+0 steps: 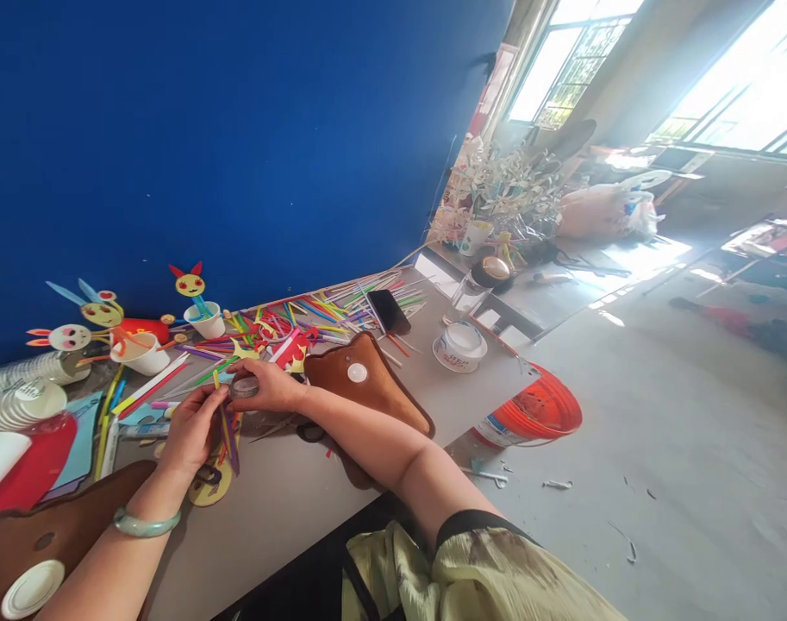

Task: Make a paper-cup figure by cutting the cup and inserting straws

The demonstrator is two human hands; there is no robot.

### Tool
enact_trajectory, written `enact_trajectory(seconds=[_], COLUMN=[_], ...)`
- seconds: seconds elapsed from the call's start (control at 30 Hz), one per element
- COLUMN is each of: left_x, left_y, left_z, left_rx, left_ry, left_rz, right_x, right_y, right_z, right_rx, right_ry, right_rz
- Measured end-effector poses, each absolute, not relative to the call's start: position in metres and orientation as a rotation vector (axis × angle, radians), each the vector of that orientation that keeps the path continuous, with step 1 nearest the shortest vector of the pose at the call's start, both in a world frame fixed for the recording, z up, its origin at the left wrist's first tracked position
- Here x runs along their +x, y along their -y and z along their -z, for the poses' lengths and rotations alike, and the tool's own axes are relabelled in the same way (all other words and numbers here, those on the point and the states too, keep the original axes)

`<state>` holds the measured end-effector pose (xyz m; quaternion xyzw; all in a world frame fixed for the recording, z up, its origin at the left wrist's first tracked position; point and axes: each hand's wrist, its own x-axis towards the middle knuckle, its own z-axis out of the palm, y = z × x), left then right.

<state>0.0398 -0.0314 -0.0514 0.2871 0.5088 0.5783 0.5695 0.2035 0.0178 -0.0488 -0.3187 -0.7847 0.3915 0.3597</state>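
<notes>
My left hand (190,429) is closed around a few coloured craft sticks (227,435), purple and orange among them, which point down toward a yellow paper face (210,492) on the grey table (290,500). My right hand (267,385) curls over a small clear round container (244,387), fingers pressed on it, just beside the sticks' upper ends. A green bangle (146,523) sits on my left wrist.
Several loose coloured sticks (315,315) litter the table's far side by the blue wall. Paper-cup animal figures (134,341) stand at the left. A black phone (389,311), a white tub (459,347), brown leather pieces (367,384), stacked cups (18,392) and an orange bucket (535,412) lie around.
</notes>
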Motion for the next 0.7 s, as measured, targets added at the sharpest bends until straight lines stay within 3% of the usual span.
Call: enact_trajectory(seconds=[0.7], left_x=[0.0424], left_y=[0.0347], left_z=[0.0462], left_rx=[0.675], left_ry=[-1.24], left_rz=[-1.347], right_x=[0.2059], right_y=[-0.0174], right_z=[0.0486], right_rx=[-0.823], right_ry=[1.995], right_rz=[-1.018])
